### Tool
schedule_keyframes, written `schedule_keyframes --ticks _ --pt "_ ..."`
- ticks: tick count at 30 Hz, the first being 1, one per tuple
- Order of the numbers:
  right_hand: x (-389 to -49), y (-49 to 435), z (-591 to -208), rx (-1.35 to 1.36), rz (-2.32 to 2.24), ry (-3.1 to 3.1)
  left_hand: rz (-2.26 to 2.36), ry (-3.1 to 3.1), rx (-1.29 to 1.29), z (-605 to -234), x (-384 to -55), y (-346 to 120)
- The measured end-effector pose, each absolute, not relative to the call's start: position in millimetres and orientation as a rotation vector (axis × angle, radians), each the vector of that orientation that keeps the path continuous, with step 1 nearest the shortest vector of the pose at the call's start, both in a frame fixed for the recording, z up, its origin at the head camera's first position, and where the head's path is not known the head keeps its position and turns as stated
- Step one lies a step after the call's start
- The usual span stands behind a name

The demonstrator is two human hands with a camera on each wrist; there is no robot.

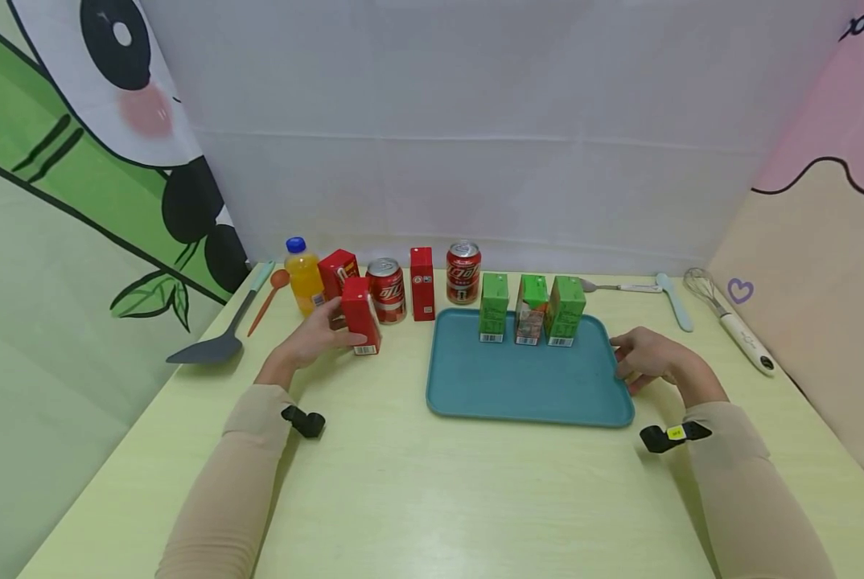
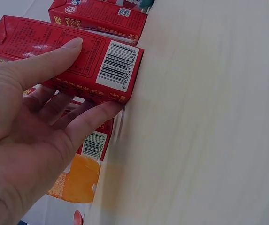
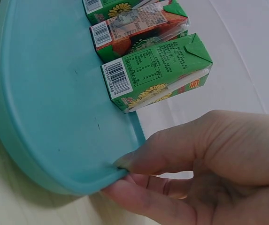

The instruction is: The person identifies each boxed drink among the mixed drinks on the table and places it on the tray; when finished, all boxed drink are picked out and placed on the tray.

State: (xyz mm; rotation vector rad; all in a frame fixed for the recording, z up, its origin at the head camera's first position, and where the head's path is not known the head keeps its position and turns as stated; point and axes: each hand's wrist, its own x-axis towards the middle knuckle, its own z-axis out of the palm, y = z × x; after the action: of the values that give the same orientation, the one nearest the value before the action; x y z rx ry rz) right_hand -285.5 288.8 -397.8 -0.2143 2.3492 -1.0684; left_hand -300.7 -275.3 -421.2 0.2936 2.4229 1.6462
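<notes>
My left hand [image 1: 318, 335] grips a red drink carton [image 1: 360, 316], its thumb across the printed side and its fingers around the other side. In the left wrist view the carton's barcode end [image 2: 118, 65] faces the tabletop. My right hand [image 1: 652, 359] pinches the right rim of a blue-green tray [image 1: 519, 394], thumb over the edge and fingers beneath. Along the tray's back edge three green drink cartons [image 3: 160, 70] stand upright in a row. Behind the left hand are another red carton [image 1: 335, 269] and a red can [image 1: 387, 291].
An orange juice bottle [image 1: 305, 277], an orange spoon [image 1: 268, 299] and a grey spatula [image 1: 211, 347] are at left. A red carton [image 1: 422, 283] and a can [image 1: 464, 273] stand behind the tray. At right lie a fork [image 1: 620, 287], a light-blue utensil [image 1: 674, 301] and a whisk [image 1: 732, 322].
</notes>
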Motion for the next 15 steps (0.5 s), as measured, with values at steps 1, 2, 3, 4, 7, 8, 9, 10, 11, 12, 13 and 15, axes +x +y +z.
schedule_keyframes --ticks 1,2,3,4,7,8,9,10,11,12,13,15 --pt "-285.6 289.3 -397.9 -0.21 -1.073 2.349 1.641 2.427 0.294 -421.1 -300.6 -274.6" --pt "-285.4 289.7 -397.7 -0.21 -1.074 2.349 1.639 2.429 0.292 -421.0 -300.5 -274.1" --pt "-285.6 290.4 -397.7 -0.214 -1.073 2.351 1.639 2.432 0.29 -420.8 -300.5 -273.6" --pt "-285.6 290.8 -397.6 -0.217 -1.074 2.351 1.637 2.434 0.286 -420.6 -300.5 -273.2" --pt "-285.5 291.2 -397.5 -0.211 -1.082 2.349 1.636 2.439 0.281 -420.6 -300.6 -273.2" --pt "-285.2 291.1 -397.5 -0.218 -1.079 2.35 1.636 2.443 0.277 -420.4 -300.4 -273.3" --pt "-285.3 291.0 -397.8 -0.218 -1.08 2.35 1.635 2.446 0.275 -420.5 -300.5 -273.9" --pt "-284.9 290.7 -397.9 -0.218 -1.079 2.349 1.633 2.449 0.275 -420.5 -300.5 -274.4" --pt "-284.8 290.1 -398.0 -0.212 -1.081 2.348 1.632 2.451 0.279 -420.4 -300.5 -275.1" --pt "-284.6 289.9 -398.2 -0.217 -1.079 2.349 1.633 2.454 0.279 -420.1 -300.4 -275.5" --pt "-284.6 289.3 -398.2 -0.217 -1.077 2.35 1.633 2.456 0.283 -419.8 -300.3 -275.8" --pt "-284.7 288.9 -398.0 -0.222 -1.074 2.351 1.634 2.455 0.293 -419.6 -300.5 -276.5"
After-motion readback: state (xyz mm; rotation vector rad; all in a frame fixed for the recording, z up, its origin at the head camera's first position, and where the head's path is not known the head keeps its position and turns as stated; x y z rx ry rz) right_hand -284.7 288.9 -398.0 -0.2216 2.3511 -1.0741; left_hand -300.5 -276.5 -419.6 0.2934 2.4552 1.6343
